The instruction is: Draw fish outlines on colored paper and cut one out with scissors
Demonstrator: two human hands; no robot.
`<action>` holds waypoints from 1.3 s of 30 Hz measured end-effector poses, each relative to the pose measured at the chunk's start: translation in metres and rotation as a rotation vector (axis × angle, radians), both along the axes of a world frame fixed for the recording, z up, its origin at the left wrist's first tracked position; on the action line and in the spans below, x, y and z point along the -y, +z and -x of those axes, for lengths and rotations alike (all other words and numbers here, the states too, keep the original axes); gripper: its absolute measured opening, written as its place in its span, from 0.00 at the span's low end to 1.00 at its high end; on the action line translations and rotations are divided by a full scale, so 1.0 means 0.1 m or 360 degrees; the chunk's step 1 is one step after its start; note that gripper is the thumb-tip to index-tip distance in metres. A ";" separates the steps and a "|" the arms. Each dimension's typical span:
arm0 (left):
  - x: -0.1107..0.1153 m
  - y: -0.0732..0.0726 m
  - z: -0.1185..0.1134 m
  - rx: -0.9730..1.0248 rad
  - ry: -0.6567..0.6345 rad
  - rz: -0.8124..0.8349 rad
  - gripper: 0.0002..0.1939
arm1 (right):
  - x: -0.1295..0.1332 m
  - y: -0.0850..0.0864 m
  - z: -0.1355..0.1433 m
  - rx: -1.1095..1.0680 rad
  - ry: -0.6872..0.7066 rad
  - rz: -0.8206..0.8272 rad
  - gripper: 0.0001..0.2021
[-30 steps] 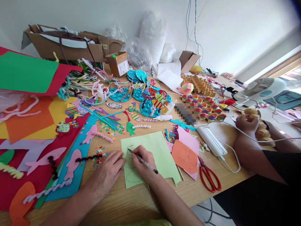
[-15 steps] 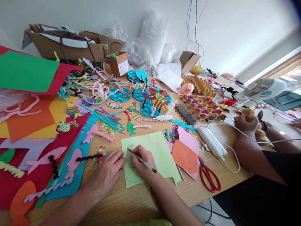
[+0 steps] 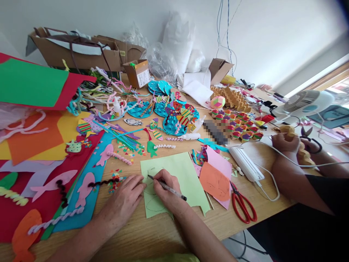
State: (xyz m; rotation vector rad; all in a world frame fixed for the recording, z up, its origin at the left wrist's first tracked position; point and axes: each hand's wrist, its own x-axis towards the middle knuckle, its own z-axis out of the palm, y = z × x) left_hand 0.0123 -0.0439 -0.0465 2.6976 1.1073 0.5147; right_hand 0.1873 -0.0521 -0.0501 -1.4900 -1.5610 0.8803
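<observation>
A light green sheet point(image 3: 185, 174) lies on the wooden table with thin dark outlines drawn at its left side. My right hand point(image 3: 167, 187) grips a clear pen point(image 3: 173, 191), its tip on the paper near the upper left. My left hand point(image 3: 128, 193) rests flat, fingers slightly spread, with the fingertips at the sheet's left edge. Right of the sheet lie an orange paper point(image 3: 214, 182) with faint drawn lines, a pink paper point(image 3: 219, 160) and red-handled scissors point(image 3: 243, 207). Pink paper fish point(image 3: 85, 187) with twisted pipe-cleaner pieces are on the left.
Coloured sheets point(image 3: 32, 83) fill the left. Behind are blue plates point(image 3: 140, 109), decorated fish, glue bottles and cardboard boxes point(image 3: 73, 52). A white power strip point(image 3: 245, 163) with its cable lies right, beside another person's hands point(image 3: 286, 143) holding cardboard and black scissors point(image 3: 311, 140).
My right hand has shifted slightly, and the pen leans a little differently as the line near its tip has grown. The other person's black scissors have opened and turned.
</observation>
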 end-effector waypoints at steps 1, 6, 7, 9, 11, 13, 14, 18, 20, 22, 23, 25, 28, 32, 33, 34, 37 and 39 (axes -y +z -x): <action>0.00 0.00 0.00 0.0001 0.0002 -0.0001 0.12 | 0.00 -0.01 0.00 -0.0008 0.0001 0.0001 0.02; 0.00 -0.01 0.00 0.0003 0.0010 -0.0011 0.12 | 0.00 0.00 0.01 -0.0022 -0.0055 0.0015 0.03; 0.01 -0.01 0.00 0.0005 0.0011 -0.0015 0.12 | 0.00 0.00 0.01 -0.0016 -0.0066 0.0024 0.03; 0.01 -0.01 0.00 0.0014 0.0006 -0.0026 0.12 | 0.00 0.00 0.00 0.0017 -0.0061 0.0027 0.03; 0.01 -0.02 0.00 0.0019 0.0004 -0.0035 0.12 | 0.01 0.00 0.00 0.0059 -0.0033 0.0012 0.03; 0.01 -0.02 -0.01 0.0017 0.0005 -0.0030 0.12 | 0.01 0.00 -0.01 0.0103 -0.0015 -0.0003 0.03; 0.00 -0.02 -0.01 0.0013 0.0005 -0.0025 0.12 | 0.01 0.00 -0.01 0.0118 -0.0009 -0.0004 0.03; -0.01 -0.01 -0.01 -0.0001 0.0002 -0.0018 0.12 | 0.01 0.02 -0.01 0.0125 0.0012 -0.0001 0.03; -0.01 -0.02 0.00 0.0006 0.0006 -0.0008 0.12 | 0.01 0.04 -0.01 0.0111 0.0029 -0.0001 0.03; 0.00 -0.03 0.00 0.0017 0.0013 0.0010 0.12 | 0.01 0.06 -0.01 0.0100 0.0045 0.0000 0.03; 0.00 -0.03 0.01 0.0019 0.0017 0.0015 0.12 | 0.01 0.06 -0.01 0.0094 0.0047 -0.0001 0.03; 0.01 -0.03 0.01 0.0014 0.0018 0.0014 0.12 | 0.01 0.05 -0.01 0.0074 0.0030 -0.0002 0.03; 0.00 -0.03 0.00 0.0000 0.0005 0.0002 0.13 | 0.01 0.02 -0.01 0.0042 0.0002 -0.0008 0.03; 0.00 -0.03 -0.01 -0.0001 0.0018 -0.0017 0.15 | 0.00 -0.01 0.01 0.0062 0.0005 -0.0016 0.02; 0.00 -0.03 -0.01 0.0000 0.0022 -0.0024 0.15 | 0.00 -0.01 0.02 0.0069 0.0006 -0.0015 0.02; 0.00 -0.03 -0.01 0.0002 0.0023 -0.0029 0.15 | 0.00 -0.01 0.02 0.0072 0.0008 -0.0012 0.02; 0.01 -0.02 -0.01 0.0011 0.0025 -0.0022 0.16 | 0.00 0.00 0.03 0.0076 0.0021 -0.0004 0.02; 0.00 -0.01 -0.01 0.0017 0.0028 -0.0007 0.17 | 0.00 0.01 0.03 0.0081 0.0032 0.0008 0.02</action>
